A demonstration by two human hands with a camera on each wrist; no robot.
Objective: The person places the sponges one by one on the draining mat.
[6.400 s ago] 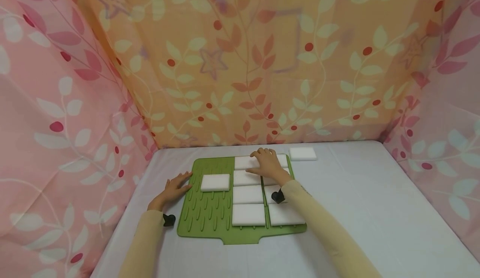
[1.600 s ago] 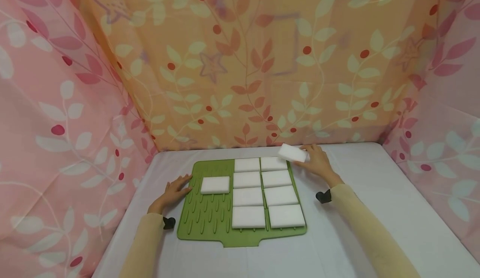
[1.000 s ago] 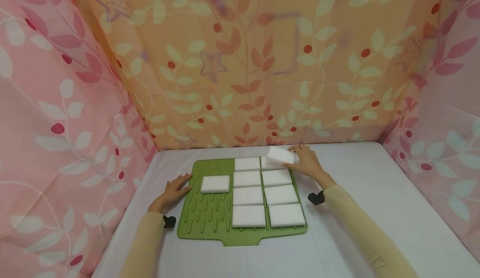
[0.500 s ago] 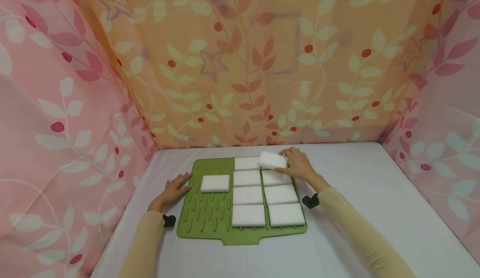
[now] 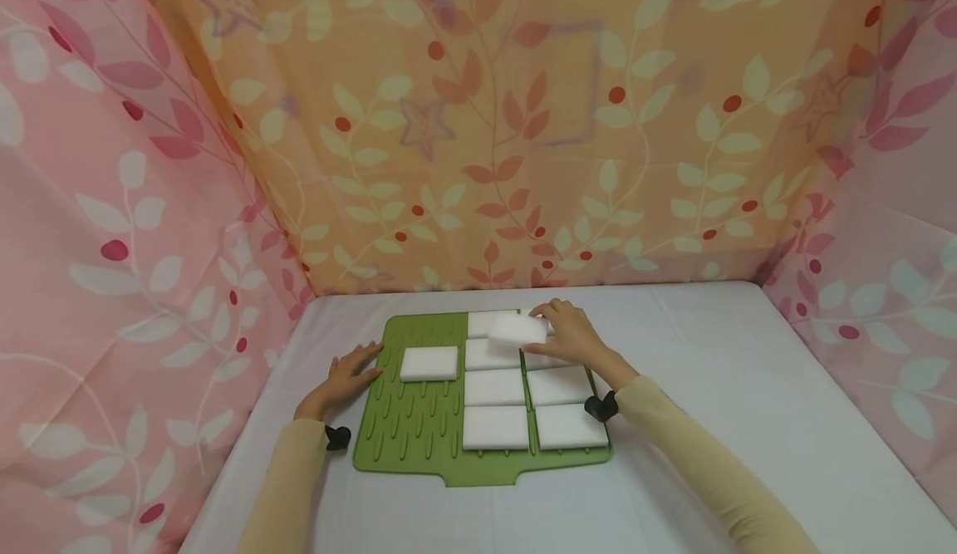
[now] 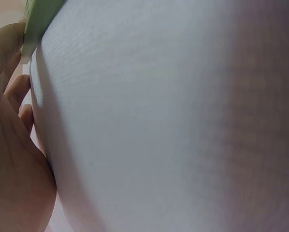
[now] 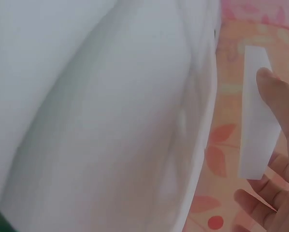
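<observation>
My right hand [image 5: 571, 336] pinches a white rectangular sponge [image 5: 516, 330] between thumb and fingers, slightly tilted above the back rows of sponges. In the right wrist view the thumb lies against one face of this sponge [image 7: 254, 121]. Below is a green ridged mat [image 5: 482, 473] with a tab at its front. Two columns of white sponges [image 5: 495, 428] cover its right half, and a single sponge [image 5: 429, 364] lies on the left half. My left hand [image 5: 344, 379] rests at the mat's left edge, fingertips touching it; the left wrist view shows the mat's green rim [image 6: 38, 21] beside the fingers.
A white-covered table [image 5: 718, 421] carries the mat. Floral cloth [image 5: 523, 122] hangs behind the table, and pink floral cloth closes in both sides. Bare ridged mat surface surrounds the single sponge on the left half.
The sponge that lay on the table at back right is now in my right hand. Over the last second it has moved left across the mat's back rows. My left hand stays put.
</observation>
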